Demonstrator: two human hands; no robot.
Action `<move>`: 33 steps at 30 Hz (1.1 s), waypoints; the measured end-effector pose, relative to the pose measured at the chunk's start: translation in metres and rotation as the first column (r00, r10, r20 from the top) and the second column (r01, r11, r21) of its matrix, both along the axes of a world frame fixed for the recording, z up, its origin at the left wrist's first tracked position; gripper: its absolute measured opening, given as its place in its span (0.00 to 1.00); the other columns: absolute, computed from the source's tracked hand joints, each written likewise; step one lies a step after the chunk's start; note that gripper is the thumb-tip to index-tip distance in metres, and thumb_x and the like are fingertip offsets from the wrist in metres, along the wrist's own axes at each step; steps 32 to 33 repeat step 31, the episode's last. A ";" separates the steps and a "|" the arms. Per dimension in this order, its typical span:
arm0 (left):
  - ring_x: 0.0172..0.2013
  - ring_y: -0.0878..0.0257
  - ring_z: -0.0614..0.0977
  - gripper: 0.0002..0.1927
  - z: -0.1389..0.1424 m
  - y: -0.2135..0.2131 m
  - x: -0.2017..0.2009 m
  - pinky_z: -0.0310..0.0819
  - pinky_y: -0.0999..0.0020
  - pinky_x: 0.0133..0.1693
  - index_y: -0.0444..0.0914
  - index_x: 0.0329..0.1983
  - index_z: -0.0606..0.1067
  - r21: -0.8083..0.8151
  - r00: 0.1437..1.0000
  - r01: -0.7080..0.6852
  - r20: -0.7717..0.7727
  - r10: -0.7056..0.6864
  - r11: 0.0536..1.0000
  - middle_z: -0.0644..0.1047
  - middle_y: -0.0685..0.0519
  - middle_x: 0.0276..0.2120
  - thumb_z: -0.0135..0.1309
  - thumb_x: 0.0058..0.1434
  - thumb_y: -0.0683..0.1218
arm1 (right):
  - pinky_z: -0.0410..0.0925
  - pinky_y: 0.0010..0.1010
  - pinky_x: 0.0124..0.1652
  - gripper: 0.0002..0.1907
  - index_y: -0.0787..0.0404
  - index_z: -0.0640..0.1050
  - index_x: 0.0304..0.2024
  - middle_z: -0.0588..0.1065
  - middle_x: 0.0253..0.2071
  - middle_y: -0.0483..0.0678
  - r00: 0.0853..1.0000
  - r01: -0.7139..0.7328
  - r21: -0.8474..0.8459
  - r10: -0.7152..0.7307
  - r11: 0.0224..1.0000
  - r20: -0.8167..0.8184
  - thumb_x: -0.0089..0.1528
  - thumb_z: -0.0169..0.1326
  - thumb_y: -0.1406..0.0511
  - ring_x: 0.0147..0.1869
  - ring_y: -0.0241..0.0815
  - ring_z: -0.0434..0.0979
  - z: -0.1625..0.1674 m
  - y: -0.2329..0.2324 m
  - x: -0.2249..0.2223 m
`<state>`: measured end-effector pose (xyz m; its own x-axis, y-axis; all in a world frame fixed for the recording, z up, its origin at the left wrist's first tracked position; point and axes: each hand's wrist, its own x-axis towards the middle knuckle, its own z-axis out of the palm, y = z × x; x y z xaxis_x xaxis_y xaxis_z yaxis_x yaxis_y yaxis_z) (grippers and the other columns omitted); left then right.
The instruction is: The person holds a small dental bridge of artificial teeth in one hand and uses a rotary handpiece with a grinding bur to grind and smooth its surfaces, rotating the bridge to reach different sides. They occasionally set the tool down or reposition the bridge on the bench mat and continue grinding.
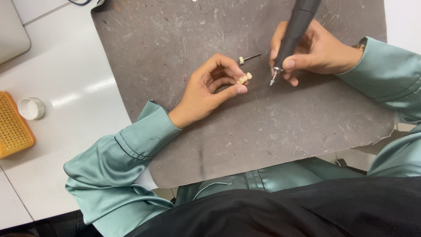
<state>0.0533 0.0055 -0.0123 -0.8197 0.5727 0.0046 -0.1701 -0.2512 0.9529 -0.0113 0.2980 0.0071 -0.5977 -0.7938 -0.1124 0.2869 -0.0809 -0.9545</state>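
Nearest me, my left hand (210,85) lies palm-up on the grey mat (263,131), wrist low and forearm running back toward my body, its grip pinched shut on a small cream tooth piece (244,79) between thumb and forefinger. I see the piece's long axis slanting up and to the right, its free end aimed at the tool. Just beside it, my right hand (313,50) wraps a black rotary handpiece (291,37) like a pen, grip closed around it; the tool leans steeply, its tip (272,81) pointing down-left at the mat, apart from the piece. Beyond the fingers a loose bur (249,58) lies on the mat. Far left on the white counter (70,87) sit a round white cap (30,108) and a yellow perforated box (13,127).
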 end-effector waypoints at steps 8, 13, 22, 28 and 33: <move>0.53 0.64 0.84 0.16 0.002 0.000 -0.007 0.83 0.69 0.59 0.38 0.52 0.70 -0.005 0.997 -0.028 0.067 0.028 1.000 0.76 0.52 0.49 0.62 0.67 0.34 | 0.82 0.32 0.43 0.06 0.59 0.73 0.43 0.77 0.50 0.55 0.979 -0.013 0.142 0.042 0.990 -0.202 0.65 0.58 0.70 0.46 0.41 0.82 0.008 0.005 0.002; 0.51 0.65 0.83 0.18 0.004 0.000 -0.007 0.82 0.70 0.58 0.38 0.54 0.70 -0.034 0.998 -0.024 0.055 0.026 0.999 0.76 0.54 0.47 0.64 0.66 0.35 | 0.82 0.35 0.48 0.10 0.63 0.75 0.49 0.77 0.50 0.54 0.979 0.023 0.103 -0.002 0.994 -0.202 0.66 0.56 0.68 0.54 0.44 0.83 0.009 0.009 0.010; 0.49 0.69 0.82 0.18 0.005 -0.003 -0.003 0.81 0.72 0.56 0.36 0.60 0.74 -0.070 0.998 0.001 0.058 0.003 0.998 0.78 0.54 0.44 0.62 0.68 0.35 | 0.80 0.34 0.51 0.17 0.67 0.74 0.52 0.78 0.52 0.58 0.668 0.018 -0.052 -0.051 0.999 -0.742 0.64 0.59 0.66 0.51 0.45 0.85 -0.009 0.003 0.012; 0.49 0.67 0.83 0.17 0.006 -0.002 -0.002 0.83 0.71 0.57 0.37 0.58 0.75 -0.085 1.000 -0.007 0.030 0.009 0.996 0.78 0.54 0.45 0.63 0.67 0.35 | 0.79 0.34 0.49 0.18 0.67 0.68 0.52 0.75 0.55 0.66 0.530 0.014 -0.075 -0.071 0.997 -0.845 0.64 0.57 0.67 0.52 0.50 0.84 -0.009 -0.001 0.020; 0.50 0.66 0.83 0.17 0.005 -0.002 0.000 0.83 0.70 0.57 0.37 0.57 0.75 -0.105 1.000 -0.004 -0.007 0.004 0.994 0.80 0.52 0.48 0.63 0.67 0.35 | 0.79 0.38 0.50 0.21 0.64 0.69 0.55 0.76 0.57 0.61 0.433 0.086 -0.024 -0.059 0.996 -0.900 0.62 0.61 0.66 0.55 0.55 0.84 -0.010 -0.003 0.026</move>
